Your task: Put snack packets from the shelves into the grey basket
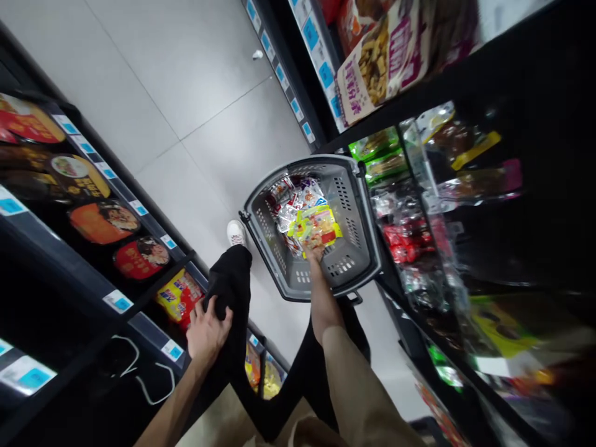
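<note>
My right hand (pixel 315 252) reaches down into a grey shopping basket (pixel 298 290) on the floor. It holds a bright yellow-green snack packet (pixel 318 226) by its near edge, and the packet hides most of the fingers. Under and beyond that packet lie several white and red packets (pixel 305 194) in the bottom of the basket. My left hand (pixel 207 329) rests on my left knee, fingers spread, holding nothing.
Shelves with price tags (pixel 118 302) and bowl-shaped food packs (pixel 103 221) run along the left. On the right, a shelf carries bagged snacks (pixel 410 242) close beside the basket, with a large brown-and-purple bag (pixel 377 68) above. Pale tiled floor (pixel 195 81) stretches ahead.
</note>
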{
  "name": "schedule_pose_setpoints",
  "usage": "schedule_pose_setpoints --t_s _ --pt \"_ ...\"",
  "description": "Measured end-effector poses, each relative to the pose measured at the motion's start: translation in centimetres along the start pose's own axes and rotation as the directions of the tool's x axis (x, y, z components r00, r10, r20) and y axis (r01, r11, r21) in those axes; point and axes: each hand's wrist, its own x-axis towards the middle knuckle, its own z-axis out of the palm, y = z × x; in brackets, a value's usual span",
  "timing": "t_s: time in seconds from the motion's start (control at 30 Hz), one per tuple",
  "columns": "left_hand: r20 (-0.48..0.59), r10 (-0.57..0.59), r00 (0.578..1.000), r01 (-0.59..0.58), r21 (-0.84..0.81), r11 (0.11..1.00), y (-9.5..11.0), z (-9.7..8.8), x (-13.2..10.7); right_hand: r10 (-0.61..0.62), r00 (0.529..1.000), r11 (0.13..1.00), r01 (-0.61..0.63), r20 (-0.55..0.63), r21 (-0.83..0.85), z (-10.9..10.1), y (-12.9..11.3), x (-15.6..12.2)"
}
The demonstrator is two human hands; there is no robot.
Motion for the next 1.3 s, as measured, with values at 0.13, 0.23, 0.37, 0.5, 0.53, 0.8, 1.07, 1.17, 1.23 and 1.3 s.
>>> schedule_pose_setpoints --t_s 0.13,0.23,0.37,0.5,0.53,0.8,1.07,1.17,1.23,1.3 --pt "0.019 -0.011 1.000 0.010 0.019 1.000 -0.4 -0.7 0.7 0.156 0.984 0.971 -0.168 0.081 0.171 1.5 -0.2 0.3" --pt "0.028 -0.015 1.000 0.014 0.034 0.999 0.4 -1.4 0.7 0.165 0.976 0.924 -0.203 0.142 0.324 1.0 0.2 -1.0" --pt "0.032 -0.007 0.999 0.006 0.047 0.999 1.7 -1.6 0.1 0.018 0.974 0.814 -0.145 0.225 0.563 -0.6 0.3 -3.7" --pt "0.028 -0.013 1.000 0.012 0.053 0.999 2.3 -1.1 -0.7 -0.222 0.931 0.612 -0.097 0.289 0.785 -2.1 -0.1 -6.2" --pt "0.026 -0.019 0.999 0.017 0.052 0.999 2.4 -0.9 -0.9 -0.273 0.915 0.559 -0.100 0.296 0.823 -2.5 -0.3 -6.6" --pt "-0.019 -0.019 1.000 0.020 0.049 0.999 2.0 0.8 -1.7 -0.570 0.778 0.154 -0.214 0.264 0.965 -6.7 -2.4 -9.5" --pt "-0.003 -0.032 0.999 0.032 0.037 0.999 1.6 0.9 -1.6 -0.642 0.739 -0.027 -0.290 0.205 0.957 -9.7 -4.7 -11.2" --pt "-0.013 -0.030 0.999 0.031 0.040 0.999 1.5 0.8 -1.6 -0.628 0.749 -0.034 -0.296 0.210 0.955 -9.8 -5.1 -11.4" --pt "-0.019 -0.026 0.999 0.027 0.043 0.999 1.5 0.7 -1.6 -0.618 0.756 -0.042 -0.305 0.215 0.952 -9.8 -5.1 -11.6" --pt "-0.024 -0.024 0.999 0.025 0.046 0.999 1.5 0.7 -1.6 -0.612 0.761 -0.054 -0.310 0.214 0.949 -9.7 -5.2 -11.7"
